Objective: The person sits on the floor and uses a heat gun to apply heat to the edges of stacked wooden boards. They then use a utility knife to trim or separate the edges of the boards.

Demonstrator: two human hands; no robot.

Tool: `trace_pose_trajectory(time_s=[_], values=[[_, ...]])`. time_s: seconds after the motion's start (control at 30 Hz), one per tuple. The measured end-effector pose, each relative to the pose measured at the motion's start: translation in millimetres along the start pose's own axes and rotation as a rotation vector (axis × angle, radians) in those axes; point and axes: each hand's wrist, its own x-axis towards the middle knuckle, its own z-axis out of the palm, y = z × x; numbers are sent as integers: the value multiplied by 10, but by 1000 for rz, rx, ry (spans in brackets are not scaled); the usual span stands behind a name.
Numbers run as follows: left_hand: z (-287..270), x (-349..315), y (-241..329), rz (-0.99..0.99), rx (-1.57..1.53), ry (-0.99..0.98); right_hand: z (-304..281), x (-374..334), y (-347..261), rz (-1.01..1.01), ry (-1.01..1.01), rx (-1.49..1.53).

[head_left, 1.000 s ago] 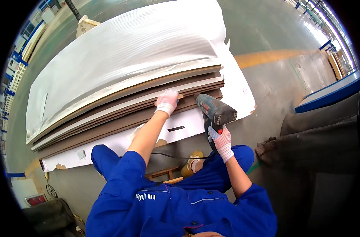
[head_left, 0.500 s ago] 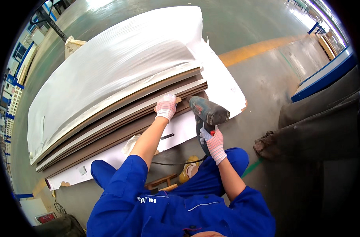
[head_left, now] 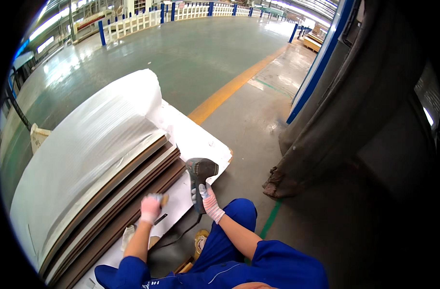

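My right hand (head_left: 211, 204), in a striped glove, is closed round the handle of a dark corded heat gun (head_left: 203, 168). It holds the tool upright just off the right end of a stack of brown boards (head_left: 169, 166). Gloved as well and blurred by motion, my left hand (head_left: 151, 209) grips a small tan block (head_left: 165, 199) over the near edge of the stack. White foam sheeting (head_left: 94, 130) covers the top of the boards. Beneath them lies a white panel (head_left: 200, 137), with a short black strip (head_left: 160, 219) on it near my left hand.
The heat gun's cord (head_left: 183, 232) runs down beside my knee. A dark heavy curtain (head_left: 321, 139) hangs at the right by a blue-edged frame (head_left: 309, 82). A yellow floor line (head_left: 229, 94) passes behind the panel; a white fence (head_left: 133, 26) stands far back.
My view has swung to the right and up. My left hand has come off the boards' edge toward me with the tan block. The heat gun stays in my right hand.
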Motion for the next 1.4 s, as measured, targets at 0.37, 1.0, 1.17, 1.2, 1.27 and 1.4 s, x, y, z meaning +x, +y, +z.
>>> trace_pose_trajectory(time_s=[0.37,1.0,1.17,1.2,1.27,1.4], values=[[181,-2244,-518,-712,62,-399,18,31,118,-38,224,96],[102,-2769,-1000,-964,29,-389,164,660,685,55,485,-1695],[461,-2632,-1059,-951,76,-466,-192,909,543,-76,744,-1806],[415,-2535,-1019,-917,116,-381,-261,967,457,-8,772,-1862],[480,-2674,-1098,-1034,96,-506,-221,1181,504,-57,752,-1965],[408,-2619,-1135,-1131,76,-517,-418,1446,477,-127,792,-2014]])
